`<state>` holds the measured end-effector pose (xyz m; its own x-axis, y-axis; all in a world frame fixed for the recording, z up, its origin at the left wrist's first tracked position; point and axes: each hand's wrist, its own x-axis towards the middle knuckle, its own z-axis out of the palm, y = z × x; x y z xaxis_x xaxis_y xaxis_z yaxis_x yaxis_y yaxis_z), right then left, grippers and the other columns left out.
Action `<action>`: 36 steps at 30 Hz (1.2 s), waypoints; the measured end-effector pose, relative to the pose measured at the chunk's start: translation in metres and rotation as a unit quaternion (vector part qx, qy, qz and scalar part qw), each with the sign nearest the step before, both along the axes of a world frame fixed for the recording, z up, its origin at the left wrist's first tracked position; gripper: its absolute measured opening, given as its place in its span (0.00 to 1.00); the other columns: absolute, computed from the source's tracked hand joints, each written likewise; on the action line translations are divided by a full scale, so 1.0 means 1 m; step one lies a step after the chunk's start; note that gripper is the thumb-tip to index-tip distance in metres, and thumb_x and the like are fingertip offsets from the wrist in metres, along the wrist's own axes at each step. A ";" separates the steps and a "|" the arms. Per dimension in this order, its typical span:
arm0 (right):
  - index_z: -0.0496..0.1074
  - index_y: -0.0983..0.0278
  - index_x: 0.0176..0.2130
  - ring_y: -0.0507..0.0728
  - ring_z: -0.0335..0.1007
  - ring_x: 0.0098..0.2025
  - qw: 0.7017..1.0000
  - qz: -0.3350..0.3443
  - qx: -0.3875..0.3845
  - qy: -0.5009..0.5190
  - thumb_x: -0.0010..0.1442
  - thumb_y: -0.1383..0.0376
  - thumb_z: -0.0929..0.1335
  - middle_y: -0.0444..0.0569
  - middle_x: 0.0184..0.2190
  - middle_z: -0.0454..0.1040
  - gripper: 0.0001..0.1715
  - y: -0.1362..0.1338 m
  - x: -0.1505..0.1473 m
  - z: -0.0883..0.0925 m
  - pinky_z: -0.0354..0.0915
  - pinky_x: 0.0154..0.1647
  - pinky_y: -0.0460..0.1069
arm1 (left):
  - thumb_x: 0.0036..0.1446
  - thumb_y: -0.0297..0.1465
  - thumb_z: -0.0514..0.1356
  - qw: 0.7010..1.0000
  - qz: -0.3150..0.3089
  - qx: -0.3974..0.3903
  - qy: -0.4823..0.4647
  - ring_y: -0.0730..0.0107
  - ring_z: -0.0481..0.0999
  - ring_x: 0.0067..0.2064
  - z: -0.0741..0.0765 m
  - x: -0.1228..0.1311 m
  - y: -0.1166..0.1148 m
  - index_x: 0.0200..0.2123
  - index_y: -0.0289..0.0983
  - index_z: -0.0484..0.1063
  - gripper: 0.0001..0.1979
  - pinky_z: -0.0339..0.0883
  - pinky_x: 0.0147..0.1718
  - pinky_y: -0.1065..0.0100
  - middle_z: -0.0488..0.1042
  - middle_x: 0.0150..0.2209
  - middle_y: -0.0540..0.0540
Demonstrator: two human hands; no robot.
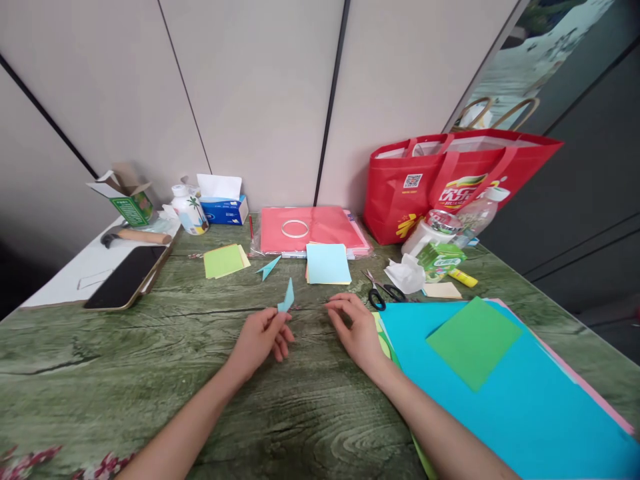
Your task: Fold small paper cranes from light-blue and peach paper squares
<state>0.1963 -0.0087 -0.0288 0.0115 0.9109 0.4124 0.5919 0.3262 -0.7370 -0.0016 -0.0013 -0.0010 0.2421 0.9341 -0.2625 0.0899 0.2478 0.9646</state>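
Between the thumb and fingers of my left hand [264, 337] is a small folded piece of light blue paper [287, 297], its pointed end up. My right hand [357, 330] hovers above the table with fingers loosely curved and apart, holding nothing. Beyond my left hand lies a second folded light blue paper piece [269, 268]. A stack of square sheets with light blue paper [329, 263] on top sits farther back between both hands. Just past my right hand are black-handled scissors [379, 292].
Large blue sheets [450, 427] bearing a green square [475, 343] cover the right side. Behind stand a red bag [400, 193], a white jar [425, 239] and a tissue box [220, 210]. Yellow-green squares [223, 261], a phone [125, 277] and a hammer [143, 237] lie left.
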 end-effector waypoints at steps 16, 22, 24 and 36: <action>0.58 0.66 0.59 0.67 0.30 0.66 0.930 -0.007 -0.061 -0.362 0.65 0.61 0.54 0.54 0.62 0.53 0.25 0.021 0.007 -0.017 0.38 0.57 0.73 | 0.58 0.38 0.50 0.963 0.077 0.202 0.160 0.75 0.71 0.18 -0.019 -0.031 0.035 0.54 0.35 0.58 0.22 0.65 0.15 0.73 0.72 0.31 0.47; 0.61 0.64 0.56 0.69 0.32 0.65 0.932 -0.015 -0.057 -0.357 0.65 0.63 0.55 0.54 0.62 0.53 0.23 0.019 0.004 -0.014 0.41 0.55 0.74 | 0.54 0.38 0.55 0.921 0.022 0.314 0.231 0.57 0.72 0.45 -0.022 -0.030 0.033 0.34 0.39 0.73 0.11 0.64 0.47 0.56 0.75 0.37 0.43; 0.61 0.65 0.56 0.68 0.32 0.66 0.933 -0.009 -0.052 -0.357 0.65 0.64 0.55 0.53 0.62 0.52 0.23 0.019 0.004 -0.014 0.39 0.56 0.74 | 0.55 0.38 0.55 0.911 0.000 0.336 0.241 0.55 0.66 0.53 -0.026 -0.030 0.034 0.40 0.39 0.72 0.13 0.57 0.54 0.53 0.73 0.46 0.42; 0.62 0.68 0.55 0.65 0.36 0.65 0.930 -0.003 -0.030 -0.367 0.64 0.66 0.55 0.57 0.60 0.57 0.22 0.020 0.004 -0.016 0.38 0.60 0.69 | 0.62 0.35 0.47 0.833 -0.056 0.426 0.348 0.60 0.56 0.61 -0.036 -0.025 0.027 0.53 0.38 0.63 0.18 0.55 0.57 0.54 0.61 0.59 0.40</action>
<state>0.2001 0.0111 -0.0445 -0.2486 0.9332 0.2595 0.9443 0.2931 -0.1496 -0.0263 0.0253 -0.0367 0.4058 0.8351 0.3714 0.6780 -0.5476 0.4905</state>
